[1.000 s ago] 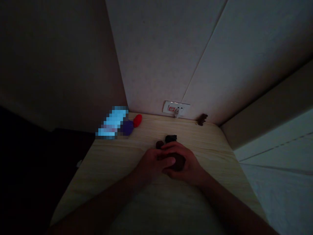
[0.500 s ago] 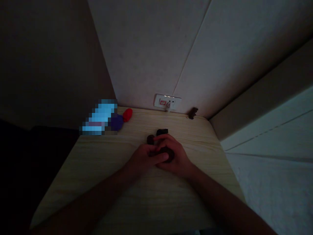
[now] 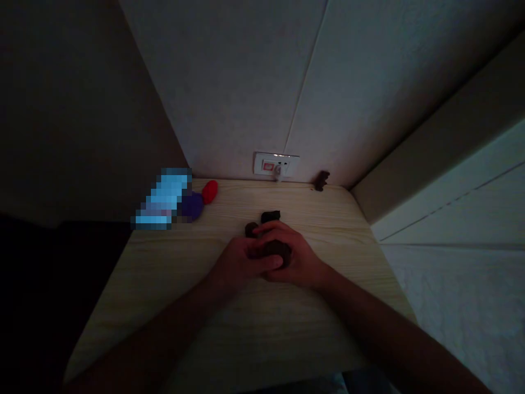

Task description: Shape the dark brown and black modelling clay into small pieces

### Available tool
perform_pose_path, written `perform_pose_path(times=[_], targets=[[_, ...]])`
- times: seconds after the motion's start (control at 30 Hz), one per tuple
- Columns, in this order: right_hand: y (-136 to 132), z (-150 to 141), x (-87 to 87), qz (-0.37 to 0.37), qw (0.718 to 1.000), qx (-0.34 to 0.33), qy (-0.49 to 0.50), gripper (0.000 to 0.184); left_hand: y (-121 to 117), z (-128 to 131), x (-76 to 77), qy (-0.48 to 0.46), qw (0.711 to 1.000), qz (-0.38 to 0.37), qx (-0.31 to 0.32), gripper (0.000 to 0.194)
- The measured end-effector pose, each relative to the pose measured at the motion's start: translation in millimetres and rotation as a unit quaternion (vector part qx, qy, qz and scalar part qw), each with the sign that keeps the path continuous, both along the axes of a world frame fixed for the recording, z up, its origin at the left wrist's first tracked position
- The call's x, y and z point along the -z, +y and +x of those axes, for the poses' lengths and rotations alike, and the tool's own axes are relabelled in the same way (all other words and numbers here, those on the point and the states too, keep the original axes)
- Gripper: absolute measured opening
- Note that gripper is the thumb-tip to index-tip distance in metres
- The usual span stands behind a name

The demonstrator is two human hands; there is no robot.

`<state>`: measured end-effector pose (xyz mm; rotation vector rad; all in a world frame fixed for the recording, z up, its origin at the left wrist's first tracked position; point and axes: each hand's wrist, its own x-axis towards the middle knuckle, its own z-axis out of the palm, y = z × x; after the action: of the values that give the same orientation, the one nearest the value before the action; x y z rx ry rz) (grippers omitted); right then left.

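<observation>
Between my two hands is a dark brown lump (image 3: pixel 277 250) that looks like modelling clay. My left hand (image 3: pixel 240 261) grips it from the left, its thumb pressed on the near side. Curved round the right and far sides is my right hand (image 3: pixel 301 257), with fingers wrapped over the lump. A small brown ball (image 3: pixel 250 230) lies on the table just beyond my fingers, close to the right fingertips. Behind the right hand sits a black lump (image 3: pixel 270 216). The underside of the held lump is hidden by my hands.
On the wooden table (image 3: pixel 172 284), a red lump (image 3: pixel 210 192) touches a purple lump (image 3: pixel 192 205) beside a bright pixelated screen (image 3: pixel 164 197). A dark brown jagged piece (image 3: pixel 321 180) stands by the wall. A socket (image 3: pixel 276 164) with a plug is behind.
The camera view has shifted, so the table contents appear further left and slightly higher. Both hands stay round the brown lump, with only slight finger movement.
</observation>
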<state>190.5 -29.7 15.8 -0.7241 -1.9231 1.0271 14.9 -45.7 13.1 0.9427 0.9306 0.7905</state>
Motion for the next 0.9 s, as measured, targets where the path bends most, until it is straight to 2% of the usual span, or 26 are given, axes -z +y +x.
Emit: perform_pose_path(times=[0.1, 0.2, 0.37, 0.5, 0.6, 0.73, 0.8, 0.9], targets=[[1.7, 1.5, -1.5, -0.010, 0.999, -0.049, 0.001, 0.052, 1.1, -1.4, -2.4, 0.027, 1.000, 0.010, 0.008, 0.021], [2.2, 2.6, -2.4, -0.024, 0.997, -0.075, 0.013, 0.042, 2.7, -2.9, -3.9, 0.041, 0.999, 0.012, 0.020, 0.020], [1.1, 1.9, -4.0, -0.016, 0.999, -0.031, 0.017, 0.029, 0.9, -1.5, -0.2, 0.007, 1.000, -0.025, 0.000, 0.024], [1.2, 1.1, -4.6, 0.009, 0.999, 0.029, 0.019, 0.032, -0.2, 0.3, 4.0, -0.039, 0.997, -0.059, -0.039, 0.036], [2.0, 1.8, -5.0, 0.011, 0.999, 0.028, 0.017, 0.039, 1.1, 0.0, 4.1, -0.019, 0.997, -0.042, -0.056, 0.030], [0.8, 1.9, -4.6, -0.027, 0.999, 0.024, 0.023, 0.035, 2.0, -0.6, 1.3, 0.029, 0.998, 0.005, -0.054, 0.022], [-0.6, 1.0, -3.3, -0.040, 0.998, 0.029, 0.026, 0.035, 1.8, -0.2, 0.3, 0.025, 0.998, 0.012, -0.051, 0.023], [-1.3, -0.2, -1.2, -0.020, 0.998, 0.055, 0.009, 0.035, 1.5, 0.4, 1.4, -0.002, 0.999, 0.002, -0.039, 0.028]])
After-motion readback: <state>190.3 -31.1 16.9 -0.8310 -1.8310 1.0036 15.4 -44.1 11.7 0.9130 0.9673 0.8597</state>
